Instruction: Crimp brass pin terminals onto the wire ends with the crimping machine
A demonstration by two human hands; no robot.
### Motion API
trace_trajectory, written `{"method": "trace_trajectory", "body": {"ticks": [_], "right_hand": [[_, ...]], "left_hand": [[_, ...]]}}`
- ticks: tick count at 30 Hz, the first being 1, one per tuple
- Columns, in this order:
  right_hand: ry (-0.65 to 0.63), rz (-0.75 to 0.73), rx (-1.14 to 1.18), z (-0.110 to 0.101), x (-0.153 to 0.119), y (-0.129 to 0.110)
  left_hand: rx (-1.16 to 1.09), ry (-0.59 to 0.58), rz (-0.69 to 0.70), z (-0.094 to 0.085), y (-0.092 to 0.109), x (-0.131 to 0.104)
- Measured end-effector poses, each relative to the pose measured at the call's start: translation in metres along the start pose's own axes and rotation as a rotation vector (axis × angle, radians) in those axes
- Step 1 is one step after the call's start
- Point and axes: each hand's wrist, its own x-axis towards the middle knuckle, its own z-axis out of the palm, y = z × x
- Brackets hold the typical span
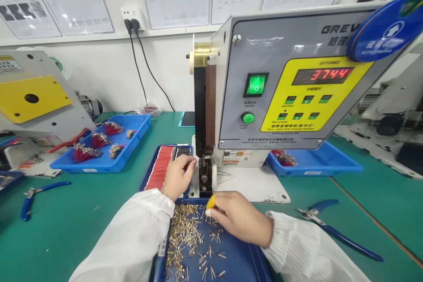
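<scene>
My left hand [179,177] is closed in a pinch just left of the dark crimping head [205,178] of the grey crimping machine [244,53]. What its fingertips hold is too small to make out. Below the head, my right hand [239,218], with a yellow cot on one finger, pinches over the near blue tray [239,262]; anything between those fingertips is hidden. Small gold-coloured metal pins [185,233] lie scattered in that tray, thickest along its left side. Behind my left hand, a tray holds rows of red wires [159,165] and black wires [183,150].
Blue-handled cutters lie at the right [340,229] and far left [33,198]. A blue tray [132,165] with wire bundles stands left, another blue tray [330,169] behind the machine's right side. A second machine [33,92] stands at left. Two plug cords [142,61] hang down the wall.
</scene>
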Motion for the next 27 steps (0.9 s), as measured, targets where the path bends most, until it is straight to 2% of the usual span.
{"method": "trace_trajectory", "body": {"ticks": [3,7,11,16,27], "right_hand": [[0.011,0.0,-0.113,-0.005,-0.001,0.005],[-0.022,0.085,-0.301,-0.014,-0.003,0.011],[-0.076,0.104,-0.351,-0.022,-0.007,0.013],[-0.138,0.07,-0.277,-0.025,-0.011,0.01],[-0.192,0.054,-0.073,-0.007,-0.006,-0.003]], "left_hand": [[0.01,-0.001,0.005,0.0,-0.002,0.0],[0.021,-0.006,0.003,0.001,-0.002,0.0],[0.016,0.002,-0.004,0.001,-0.003,0.0],[0.013,-0.01,-0.011,0.001,-0.003,0.0],[0.007,-0.011,-0.013,0.0,0.0,0.001]]}}
